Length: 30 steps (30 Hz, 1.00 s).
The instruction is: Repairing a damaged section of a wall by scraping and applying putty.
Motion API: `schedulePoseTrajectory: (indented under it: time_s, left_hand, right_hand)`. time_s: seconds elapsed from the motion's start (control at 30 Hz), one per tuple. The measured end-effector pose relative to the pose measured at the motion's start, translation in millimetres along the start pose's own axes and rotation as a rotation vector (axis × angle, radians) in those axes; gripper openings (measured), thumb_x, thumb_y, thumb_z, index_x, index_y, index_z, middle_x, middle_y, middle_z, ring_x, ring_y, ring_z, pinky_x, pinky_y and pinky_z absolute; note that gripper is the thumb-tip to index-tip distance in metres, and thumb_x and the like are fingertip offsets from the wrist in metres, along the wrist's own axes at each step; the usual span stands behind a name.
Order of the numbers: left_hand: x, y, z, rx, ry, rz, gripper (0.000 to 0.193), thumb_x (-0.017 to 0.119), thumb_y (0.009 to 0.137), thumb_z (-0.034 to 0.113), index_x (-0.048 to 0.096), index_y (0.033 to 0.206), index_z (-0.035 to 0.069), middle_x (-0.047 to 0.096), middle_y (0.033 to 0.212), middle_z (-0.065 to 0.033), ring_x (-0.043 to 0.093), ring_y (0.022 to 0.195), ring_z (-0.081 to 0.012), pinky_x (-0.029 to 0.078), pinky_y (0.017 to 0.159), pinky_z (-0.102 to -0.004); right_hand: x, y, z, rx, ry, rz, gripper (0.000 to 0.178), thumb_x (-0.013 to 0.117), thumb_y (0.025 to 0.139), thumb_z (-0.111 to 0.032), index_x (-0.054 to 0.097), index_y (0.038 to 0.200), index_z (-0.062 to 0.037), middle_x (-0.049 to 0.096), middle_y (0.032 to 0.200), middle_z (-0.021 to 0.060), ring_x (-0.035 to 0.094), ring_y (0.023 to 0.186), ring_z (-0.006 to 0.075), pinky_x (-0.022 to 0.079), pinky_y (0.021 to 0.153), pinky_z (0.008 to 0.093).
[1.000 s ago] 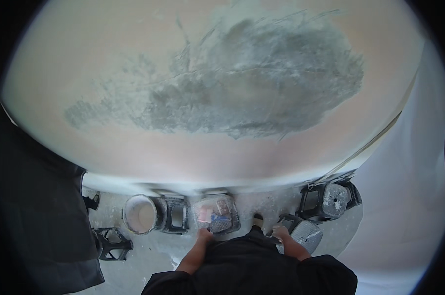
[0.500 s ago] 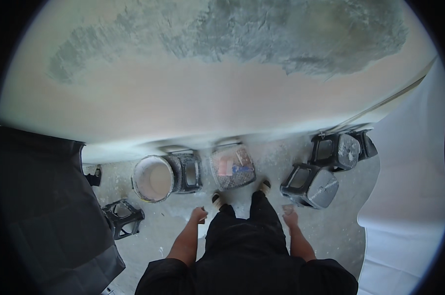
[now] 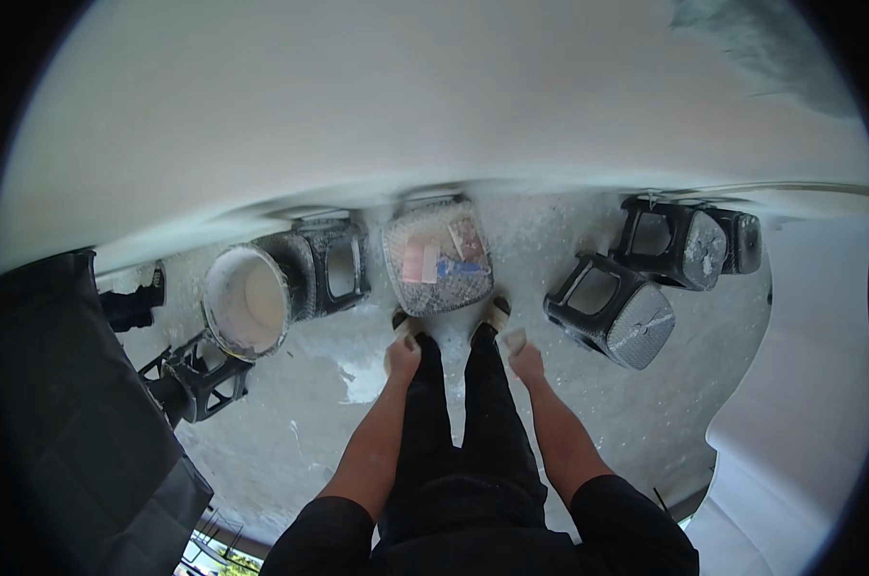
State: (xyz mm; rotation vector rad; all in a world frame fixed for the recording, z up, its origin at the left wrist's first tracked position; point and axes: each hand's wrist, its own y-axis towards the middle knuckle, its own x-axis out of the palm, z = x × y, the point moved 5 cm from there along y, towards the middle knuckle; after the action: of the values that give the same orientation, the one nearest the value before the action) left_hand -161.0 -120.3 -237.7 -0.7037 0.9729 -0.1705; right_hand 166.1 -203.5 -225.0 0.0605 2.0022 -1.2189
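Note:
Both my hands hang low in front of my legs. My left hand (image 3: 404, 357) is closed in a fist; what it holds, if anything, is hidden. My right hand (image 3: 526, 363) is closed on a small pale flat piece (image 3: 515, 341), blurred by motion. Just beyond my feet stands a plastic stool (image 3: 425, 300) with a speckled, stained seat. On it lie a pink and white piece (image 3: 420, 264), a blue object (image 3: 461, 270) and a brownish rectangular piece (image 3: 465, 237). Neither hand touches the stool.
To the left are a bucket (image 3: 212, 305) of pale paste (image 3: 264, 295), a dark stool (image 3: 343, 267) and another stool (image 3: 214, 384). Several more stools (image 3: 615, 312) stand right. A person's dark shoe (image 3: 156, 288) shows by the black sheet (image 3: 79, 403). The wall (image 3: 434, 106) spans the front; a white sheet (image 3: 789, 384) hangs right.
The view has tilted down and turned left, so the grey patch has slid to the upper right corner. Both hands have come forward and closer together in front of my legs.

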Motion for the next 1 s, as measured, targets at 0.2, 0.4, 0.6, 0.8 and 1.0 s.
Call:
schedulePoseTrajectory:
  time_s: [0.2,0.4,0.6,0.8,1.0]
  left_hand:
    - [19,79,110,0.407,0.011,0.055,0.036,0.070,0.081,0.018,0.060,0.116,0.012,0.056,0.128,-0.0152,0.061,0.101,-0.0380,0.051,0.080,-0.0473]
    - [22,128,173,0.525,0.289,-0.203,0.060,0.077,0.077,0.025,0.054,0.131,0.017,0.046,0.143,-0.0132,0.062,0.108,-0.0365,0.053,0.083,-0.0458]
    - [47,145,166,0.644,0.306,-0.102,0.047,0.076,0.077,0.026,0.061,0.121,0.020,0.060,0.121,-0.0135,0.067,0.088,-0.0350,0.055,0.074,-0.0456]
    - [35,144,158,0.741,0.389,-0.063,0.029,0.066,0.085,0.026,0.064,0.113,0.018,0.062,0.114,-0.0170,0.068,0.077,-0.0351,0.055,0.068,-0.0473]
    - [-4,91,159,0.699,0.294,-0.040,0.031,0.066,0.084,0.023,0.064,0.114,0.016,0.049,0.134,-0.0189,0.067,0.085,-0.0388,0.056,0.071,-0.0483]
  right_hand:
    - [-32,97,-133,-0.171,0.108,0.300,0.042,0.066,0.083,-0.032,0.054,0.107,0.0000,0.064,0.100,0.0265,0.062,0.097,0.0449,0.051,0.081,0.0519]
    - [-30,159,-206,-0.316,0.146,0.401,0.054,0.074,0.079,-0.038,0.049,0.107,0.0014,0.060,0.107,0.0260,0.059,0.103,0.0442,0.049,0.086,0.0504]
    - [-4,194,-200,-0.489,-0.068,0.431,0.060,0.081,0.073,-0.035,0.047,0.107,0.0004,0.056,0.107,0.0202,0.055,0.106,0.0410,0.048,0.090,0.0451]
    - [-2,177,-221,-0.525,-0.031,0.362,0.064,0.083,0.069,-0.034,0.046,0.109,-0.0004,0.058,0.106,0.0221,0.058,0.102,0.0426,0.050,0.086,0.0470]
    - [-51,124,-200,-0.507,0.194,0.307,0.061,0.081,0.070,-0.029,0.045,0.109,0.0012,0.060,0.104,0.0256,0.061,0.097,0.0456,0.050,0.082,0.0503]
